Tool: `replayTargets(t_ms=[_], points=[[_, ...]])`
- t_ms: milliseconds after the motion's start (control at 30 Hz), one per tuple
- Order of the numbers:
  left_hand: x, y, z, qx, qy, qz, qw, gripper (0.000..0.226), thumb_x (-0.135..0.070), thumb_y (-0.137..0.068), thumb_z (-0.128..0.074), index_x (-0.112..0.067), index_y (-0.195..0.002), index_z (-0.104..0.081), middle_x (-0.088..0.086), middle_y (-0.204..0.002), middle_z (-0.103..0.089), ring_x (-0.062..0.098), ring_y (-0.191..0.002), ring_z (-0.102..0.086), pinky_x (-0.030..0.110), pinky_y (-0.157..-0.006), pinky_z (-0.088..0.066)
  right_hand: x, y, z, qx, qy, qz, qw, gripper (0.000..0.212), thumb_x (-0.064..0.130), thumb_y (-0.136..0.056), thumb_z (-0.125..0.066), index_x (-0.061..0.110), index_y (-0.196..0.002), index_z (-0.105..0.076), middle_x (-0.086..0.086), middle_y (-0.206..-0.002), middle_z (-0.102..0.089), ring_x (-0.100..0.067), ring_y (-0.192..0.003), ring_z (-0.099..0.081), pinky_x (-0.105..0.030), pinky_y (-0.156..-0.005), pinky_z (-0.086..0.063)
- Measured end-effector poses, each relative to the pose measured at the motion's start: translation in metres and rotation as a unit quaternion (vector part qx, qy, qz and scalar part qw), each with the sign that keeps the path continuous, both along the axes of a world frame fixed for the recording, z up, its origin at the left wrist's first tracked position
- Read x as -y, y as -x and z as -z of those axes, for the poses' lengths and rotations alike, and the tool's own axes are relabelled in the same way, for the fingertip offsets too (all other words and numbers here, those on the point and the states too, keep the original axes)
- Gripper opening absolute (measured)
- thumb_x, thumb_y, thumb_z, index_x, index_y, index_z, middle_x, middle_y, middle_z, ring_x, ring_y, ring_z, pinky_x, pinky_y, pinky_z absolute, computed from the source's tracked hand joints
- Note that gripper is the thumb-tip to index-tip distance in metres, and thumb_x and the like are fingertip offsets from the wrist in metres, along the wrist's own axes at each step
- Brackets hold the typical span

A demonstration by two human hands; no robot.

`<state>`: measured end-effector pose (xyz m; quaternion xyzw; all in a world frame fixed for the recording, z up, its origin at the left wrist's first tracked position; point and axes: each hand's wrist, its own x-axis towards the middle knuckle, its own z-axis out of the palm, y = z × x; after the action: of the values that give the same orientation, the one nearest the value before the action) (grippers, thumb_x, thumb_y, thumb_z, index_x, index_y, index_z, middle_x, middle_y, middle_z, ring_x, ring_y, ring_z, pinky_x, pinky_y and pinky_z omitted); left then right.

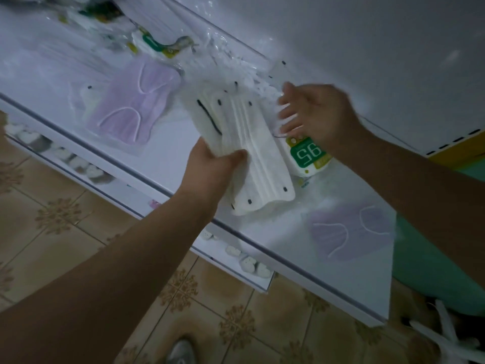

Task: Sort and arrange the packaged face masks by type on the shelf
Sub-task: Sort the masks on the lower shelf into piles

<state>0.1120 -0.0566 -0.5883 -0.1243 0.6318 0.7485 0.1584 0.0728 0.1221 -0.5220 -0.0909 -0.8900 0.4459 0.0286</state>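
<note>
My left hand [210, 166] grips a stack of white packaged masks with black ear loops [249, 143] over the middle of the white shelf [168, 143]. My right hand [317, 114] hovers just right of the stack's top, fingers spread and straight, holding nothing. Under it lies a green-and-white "95" mask pack [308, 156]. A purple mask pack [136, 103] lies left of the stack, another purple pack [351, 229] at the shelf's right end. More green-labelled packs [157, 46] and clear bags sit at the far left back.
The shelf's back panel [341, 35] rises behind the packs. A lower shelf [78, 164] holds small white items. Below is patterned tile floor [65, 219], my shoe [181, 350], and a green surface [433, 258] at the right.
</note>
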Motion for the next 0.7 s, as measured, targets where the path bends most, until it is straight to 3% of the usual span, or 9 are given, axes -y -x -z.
replayTargets(t_ms=[33,67,133,167,267,367,467,567,700], points=[[0.003,0.002,0.006,0.028,-0.009,-0.026,0.999,0.041,-0.013,-0.087,-0.078,-0.019,-0.123,-0.058,-0.003,-0.106,-0.069,0.018,-0.097,-0.068,0.036,-0.084,-0.059,-0.022,0.007,0.007,-0.06,-0.162,0.015,0.985,0.032,0.039,-0.094,-0.062,0.009,-0.104,-0.065,-0.012,-0.094,-0.068,-0.027,-0.081,-0.068,-0.037,-0.072,-0.056],[0.004,0.003,0.008,0.052,-0.027,-0.045,0.997,0.039,-0.013,-0.087,-0.077,-0.021,-0.119,-0.057,-0.005,-0.101,-0.068,0.017,-0.092,-0.068,0.031,-0.075,-0.057,-0.041,0.013,0.013,-0.079,-0.316,0.03,0.945,0.035,0.038,-0.091,-0.065,0.009,-0.111,-0.062,-0.014,-0.106,-0.065,-0.031,-0.094,-0.064,-0.039,-0.079,-0.052],[0.006,0.006,0.014,0.083,-0.048,-0.071,0.993,0.038,-0.012,-0.087,-0.078,-0.022,-0.117,-0.058,-0.004,-0.096,-0.068,0.017,-0.087,-0.068,0.028,-0.066,-0.054,-0.069,0.022,0.026,-0.024,-0.454,0.055,0.889,0.052,0.037,-0.087,-0.07,0.006,-0.124,-0.052,-0.02,-0.124,-0.056,-0.038,-0.111,-0.054,-0.044,-0.087,-0.047],[0.007,0.005,0.016,0.089,-0.049,-0.075,0.992,0.038,-0.012,-0.086,-0.078,-0.021,-0.117,-0.058,-0.004,-0.096,-0.069,0.017,-0.086,-0.068,0.028,-0.064,-0.053,-0.079,0.026,0.033,0.001,-0.46,0.059,0.886,0.052,0.036,-0.087,-0.071,0.005,-0.124,-0.052,-0.021,-0.125,-0.056,-0.04,-0.112,-0.054,-0.045,-0.087,-0.047],[0.013,0.003,0.02,0.096,-0.032,-0.074,0.992,0.04,-0.013,-0.087,-0.078,-0.021,-0.12,-0.058,-0.004,-0.097,-0.069,0.018,-0.086,-0.068,0.03,-0.066,-0.053,-0.084,0.027,0.043,-0.008,-0.461,0.046,0.886,0.025,0.024,-0.093,-0.059,0.007,-0.11,-0.068,-0.019,-0.106,-0.068,-0.039,-0.096,-0.063,-0.041,-0.077,-0.049],[0.016,0.002,0.017,0.09,-0.037,-0.068,0.993,0.043,-0.012,-0.089,-0.073,-0.019,-0.129,-0.057,0.002,-0.108,-0.07,0.024,-0.096,-0.069,0.038,-0.08,-0.058,-0.051,0.01,0.039,-0.154,-0.462,0.013,0.873,0.031,0.017,-0.092,-0.048,0.005,-0.111,-0.07,-0.021,-0.095,-0.061,-0.042,-0.076,-0.06,-0.043,-0.067,-0.047],[0.018,-0.001,0.008,0.099,-0.109,-0.055,0.988,0.037,0.0,-0.093,-0.062,-0.018,-0.125,-0.06,0.004,-0.101,-0.073,0.022,-0.084,-0.073,0.032,-0.065,-0.06,0.011,-0.035,0.047,-0.263,-0.472,-0.13,0.831,0.032,0.009,-0.086,-0.051,-0.003,-0.112,-0.067,-0.011,-0.102,-0.05,-0.038,-0.065,-0.056,-0.039,-0.056,-0.047],[0.023,-0.006,-0.004,0.117,-0.152,-0.038,0.981,0.025,-0.004,-0.096,-0.055,-0.024,-0.108,-0.063,0.002,-0.086,-0.076,0.019,-0.072,-0.074,0.029,-0.061,-0.059,0.059,-0.078,0.063,-0.187,-0.419,-0.151,0.876,0.045,0.016,-0.088,-0.046,-0.003,-0.126,-0.06,-0.015,-0.104,-0.061,-0.035,-0.07,-0.063,-0.037,-0.06,-0.052],[0.036,-0.011,0.002,0.13,-0.103,-0.049,0.985,0.012,-0.016,-0.1,-0.058,-0.024,-0.108,-0.061,0.004,-0.096,-0.072,0.023,-0.085,-0.07,0.033,-0.074,-0.059,0.081,-0.092,0.071,-0.104,-0.337,-0.164,0.921,0.044,0.013,-0.095,-0.052,0.001,-0.137,-0.052,-0.018,-0.114,-0.062,-0.036,-0.08,-0.065,-0.036,-0.068,-0.05]])
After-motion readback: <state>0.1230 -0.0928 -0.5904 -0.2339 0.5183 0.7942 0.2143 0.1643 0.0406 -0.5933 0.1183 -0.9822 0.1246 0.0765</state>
